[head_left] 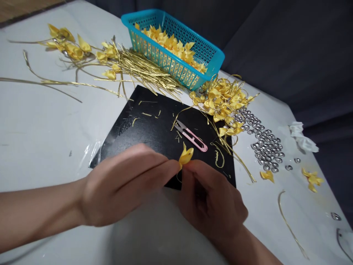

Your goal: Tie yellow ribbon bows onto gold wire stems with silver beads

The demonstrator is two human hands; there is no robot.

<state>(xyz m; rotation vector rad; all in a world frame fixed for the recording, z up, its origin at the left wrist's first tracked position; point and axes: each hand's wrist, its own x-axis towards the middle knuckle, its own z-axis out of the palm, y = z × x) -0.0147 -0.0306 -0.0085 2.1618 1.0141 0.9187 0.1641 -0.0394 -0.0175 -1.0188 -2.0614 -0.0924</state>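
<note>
Both my hands pinch one small yellow ribbon piece (185, 155) above the near edge of a black mat (154, 129). My left hand (124, 184) comes in from the left, its fingers pressed together on the ribbon's left side. From below right, my right hand (212, 200) grips the ribbon's base with closed fingers. Pink thread snips (191, 136) lie on the mat just beyond the ribbon.
A blue plastic basket (212, 59) of yellow ribbon pieces stands at the back. Gold strips (143, 68) and more ribbon pieces (223, 101) lie around it. Several silver beads (264, 143) and a crumpled white tissue (302, 138) sit at the right on the white table (41, 125).
</note>
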